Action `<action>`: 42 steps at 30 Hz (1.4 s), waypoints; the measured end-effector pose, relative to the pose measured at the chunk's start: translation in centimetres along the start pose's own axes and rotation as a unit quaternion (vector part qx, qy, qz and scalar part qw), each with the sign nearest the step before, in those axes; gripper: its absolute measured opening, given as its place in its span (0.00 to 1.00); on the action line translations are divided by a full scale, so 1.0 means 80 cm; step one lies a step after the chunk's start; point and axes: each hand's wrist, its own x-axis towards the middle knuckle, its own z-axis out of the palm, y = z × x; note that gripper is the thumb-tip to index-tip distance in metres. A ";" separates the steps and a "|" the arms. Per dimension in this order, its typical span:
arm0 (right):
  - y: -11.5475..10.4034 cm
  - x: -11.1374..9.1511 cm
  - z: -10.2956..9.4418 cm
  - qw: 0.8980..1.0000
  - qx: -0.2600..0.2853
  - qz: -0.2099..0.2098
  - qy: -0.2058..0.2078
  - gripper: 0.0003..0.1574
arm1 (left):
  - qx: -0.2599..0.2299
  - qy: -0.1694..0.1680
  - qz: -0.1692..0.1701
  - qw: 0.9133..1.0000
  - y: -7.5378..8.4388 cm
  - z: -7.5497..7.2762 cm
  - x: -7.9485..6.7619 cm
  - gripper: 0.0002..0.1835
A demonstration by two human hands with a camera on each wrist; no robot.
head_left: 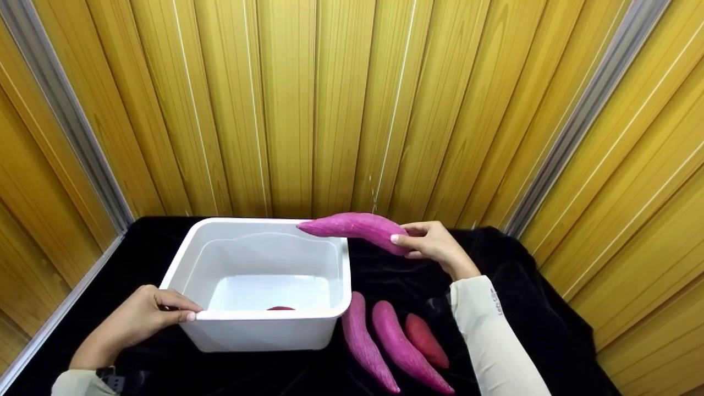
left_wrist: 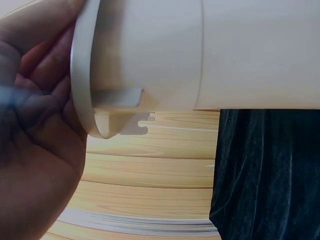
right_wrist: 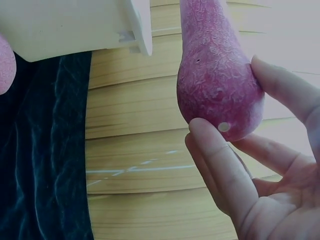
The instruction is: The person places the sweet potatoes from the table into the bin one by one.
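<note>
My right hand [head_left: 437, 247] holds a long magenta sweet potato [head_left: 349, 224] by its thick end, between thumb and fingers. Its tapered tip points left, overlapping the back right rim of a white plastic basin [head_left: 264, 333] in the head view. In the right wrist view the rounded end of the sweet potato [right_wrist: 220, 95] shows wrinkled skin and a small pale spot. With my left hand [head_left: 143, 316] I pinch the basin's front left rim. Part of a red object [head_left: 281, 308] shows inside the basin, mostly hidden by the front wall.
Two more magenta sweet potatoes [head_left: 366, 344] [head_left: 410, 349] lie right of the basin, beside a smaller red tapered piece [head_left: 426, 340]. Black velvety cloth [head_left: 396, 280] covers the table. Yellow wood-patterned panels [head_left: 341, 110] stand behind and at both sides.
</note>
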 end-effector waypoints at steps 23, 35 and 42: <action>-0.036 0.019 0.042 1.000 0.009 0.008 -0.022 0.30 | -0.009 0.003 0.009 1.000 0.000 -0.001 0.000 0.04; -0.051 0.024 0.063 1.000 0.011 0.009 -0.027 0.29 | -0.012 0.004 0.014 1.000 -0.001 0.000 0.000 0.04; -0.056 0.027 0.075 1.000 0.003 0.009 -0.030 0.29 | -0.023 0.003 0.014 1.000 0.000 0.000 0.000 0.04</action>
